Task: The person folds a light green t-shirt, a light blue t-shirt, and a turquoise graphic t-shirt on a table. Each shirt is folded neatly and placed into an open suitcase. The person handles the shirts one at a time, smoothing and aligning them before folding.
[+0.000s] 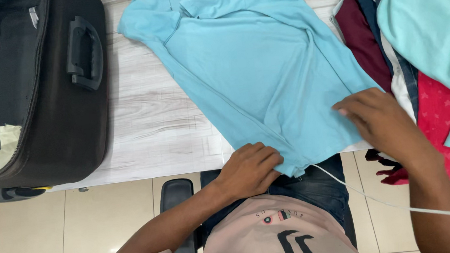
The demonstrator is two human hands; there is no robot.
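A pale wood-grain worktop (145, 121) carries the light blue T-shirt (253, 71), spread flat; the left hand (251, 168) pinches its hem at the near edge; the right hand (380, 118) presses flat, fingers apart; the overhanging hem may slip off, or the white cable (378, 200) may snag.

Showing plain sky blue all over: the T-shirt (253, 71), no print. Lying beneath it, pale grey-white with a faint wood grain: the bench (151, 131). Sitting at the far left in black, with a black handle and a cream scrap inside: the suitcase (49, 102). Piling up at the right in mixed colours: the heap of clothes (416, 65), with aqua on top, maroon, navy, white, and red dotted with small pale stars. Gleaming below in glossy beige: the floor tiles (58, 233). Trailing across in white: a thin cord (378, 201).
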